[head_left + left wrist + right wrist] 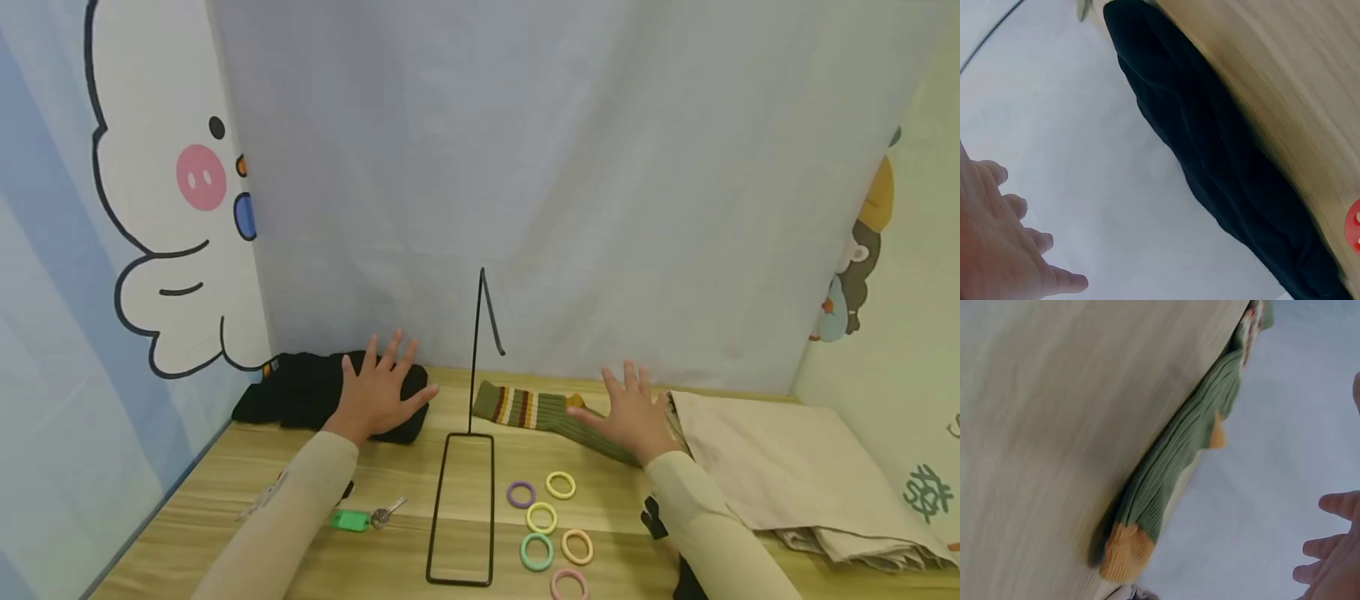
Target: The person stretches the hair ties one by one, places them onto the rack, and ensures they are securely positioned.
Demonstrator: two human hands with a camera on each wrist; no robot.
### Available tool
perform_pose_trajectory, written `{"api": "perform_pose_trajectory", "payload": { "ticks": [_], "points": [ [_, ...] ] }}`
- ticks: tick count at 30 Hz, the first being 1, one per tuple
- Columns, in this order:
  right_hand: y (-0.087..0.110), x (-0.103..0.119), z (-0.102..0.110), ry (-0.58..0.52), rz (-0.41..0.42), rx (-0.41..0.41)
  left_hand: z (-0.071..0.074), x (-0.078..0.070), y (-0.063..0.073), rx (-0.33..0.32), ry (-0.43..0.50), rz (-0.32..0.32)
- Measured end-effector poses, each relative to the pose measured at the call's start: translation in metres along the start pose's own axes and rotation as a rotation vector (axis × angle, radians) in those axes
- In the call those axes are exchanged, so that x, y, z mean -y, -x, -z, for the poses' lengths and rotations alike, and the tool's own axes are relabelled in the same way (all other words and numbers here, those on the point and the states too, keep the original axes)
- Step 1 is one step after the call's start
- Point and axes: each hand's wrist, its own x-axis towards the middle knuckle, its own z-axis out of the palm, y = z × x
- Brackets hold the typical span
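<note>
My left hand (378, 398) is raised with its fingers spread, in front of a folded black cloth (296, 387). In the left wrist view the fingers stand apart from that cloth (1191, 125) and hold nothing. Fingers splayed, my right hand (633, 417) hovers by a green ribbed sock (510, 406) with striped bands and yellow heel. The right wrist view shows the sock (1172, 450) lying on the wood, its yellow toe nearest, with the hand off to the side. Between the hands stands a black wire stand (492, 500) with a bent hook on top.
Several coloured rings (521, 483) lie right of the stand. A key (381, 518) with a green tag (351, 521) lies left of it. Folded beige cloth (772, 458) covers the right side. A red round thing (1354, 228) shows at the left wrist view's edge. Curtains (562, 183) hang behind.
</note>
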Motion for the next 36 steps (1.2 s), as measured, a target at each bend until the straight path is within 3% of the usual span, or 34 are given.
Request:
{"api": "perform_pose_trajectory", "payload": {
  "ticks": [6,8,10,13,16,19,22,26,36],
  "points": [
    [0.018,0.019,-0.001,-0.081,0.117,-0.149,0.005,-0.007,0.018,-0.039,-0.012,-0.095],
    [0.026,0.025,-0.001,-0.125,0.134,-0.128,0.007,-0.010,0.027,-0.042,-0.027,-0.138],
    [0.034,0.030,-0.002,-0.177,0.137,-0.053,0.008,-0.013,0.037,-0.028,-0.037,-0.180],
    [0.042,0.035,-0.001,-0.262,0.143,0.129,0.009,-0.018,0.051,0.028,-0.049,-0.235],
    [0.045,0.034,-0.004,-0.328,0.171,0.296,0.008,-0.020,0.062,0.135,-0.012,-0.276],
    [0.045,0.032,-0.010,-0.352,0.160,0.378,0.005,-0.022,0.069,0.261,0.014,-0.309],
    [0.044,0.030,-0.018,-0.319,0.131,0.389,0.002,-0.026,0.074,0.365,-0.001,-0.345],
    [0.045,0.030,-0.025,-0.288,0.117,0.398,-0.003,-0.031,0.078,0.456,-0.017,-0.402],
    [0.047,0.034,-0.029,-0.276,0.135,0.386,-0.013,-0.037,0.088,0.537,-0.022,-0.428]
  ]
}}
